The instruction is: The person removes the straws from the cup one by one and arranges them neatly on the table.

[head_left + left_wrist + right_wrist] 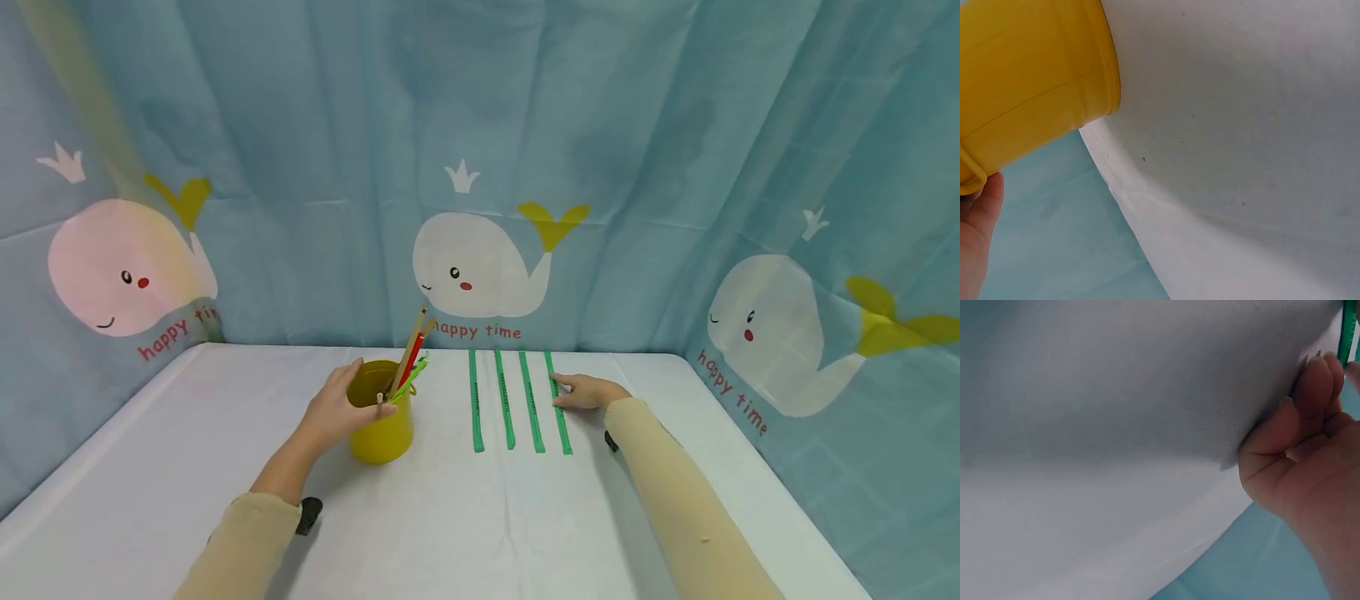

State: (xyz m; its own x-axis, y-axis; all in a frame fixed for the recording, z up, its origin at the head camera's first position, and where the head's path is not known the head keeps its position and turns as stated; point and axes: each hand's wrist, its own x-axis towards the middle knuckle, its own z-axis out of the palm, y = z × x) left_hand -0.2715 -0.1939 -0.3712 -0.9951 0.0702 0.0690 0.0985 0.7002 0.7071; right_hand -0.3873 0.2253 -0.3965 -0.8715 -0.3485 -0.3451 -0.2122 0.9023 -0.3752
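Yellow bucket (pixel 386 435) partly behind left hand (pixel 333 412)

Head view bright; soft shadows on white table (pixel 450 533); yellowish cast across curtain (pixel 480 100), left; wrist views dimmer.

One round yellow bucket (pixel 381 437) with slim coloured sticks (pixel 410 360), too crowded to count; four long narrow green strips (pixel 475 404); two bare hands (pixel 337 410); one white-covered table (pixel 450 533); three pale printed whales (pixel 480 258).
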